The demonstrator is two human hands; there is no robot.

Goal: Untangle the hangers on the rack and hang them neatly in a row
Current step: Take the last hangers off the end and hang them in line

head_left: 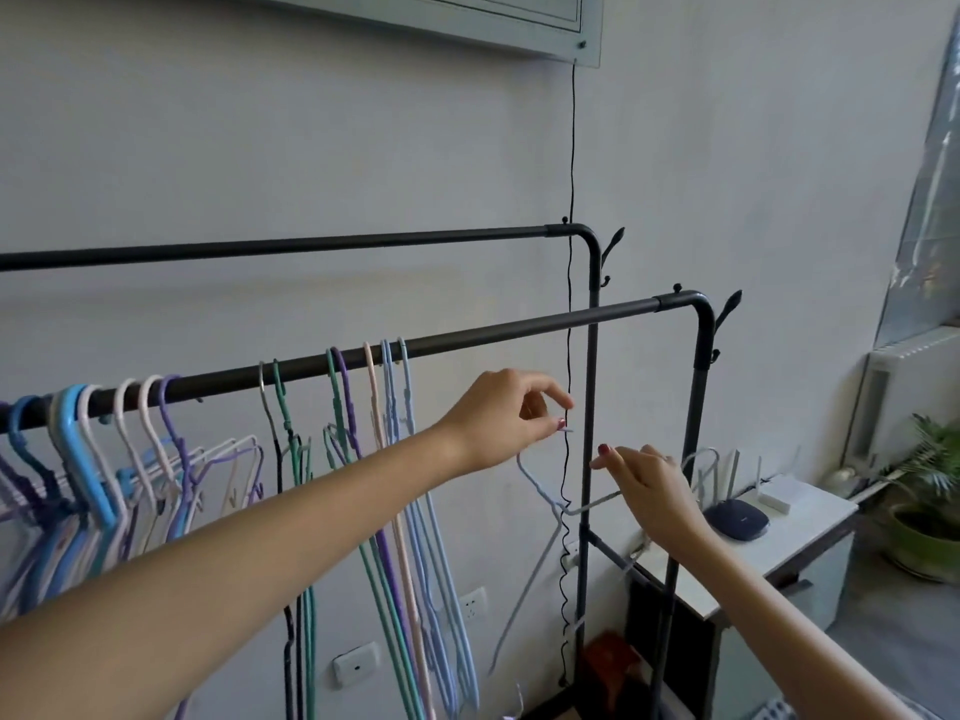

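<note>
Black metal two-rail rack: near rail carries six spaced thin hangers and a tangled cluster far left. Left hand pinches pale lilac wire hanger by its hook, below the rail. Right hand pinches its shoulder wire

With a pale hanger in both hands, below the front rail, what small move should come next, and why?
Probably lift the pale hanger and hook it on the front rail, right of the last hung hanger. The left hand pinches its hook end and the right hand holds its bar, so it is off the rail, and that stretch of rail is bare.
</note>
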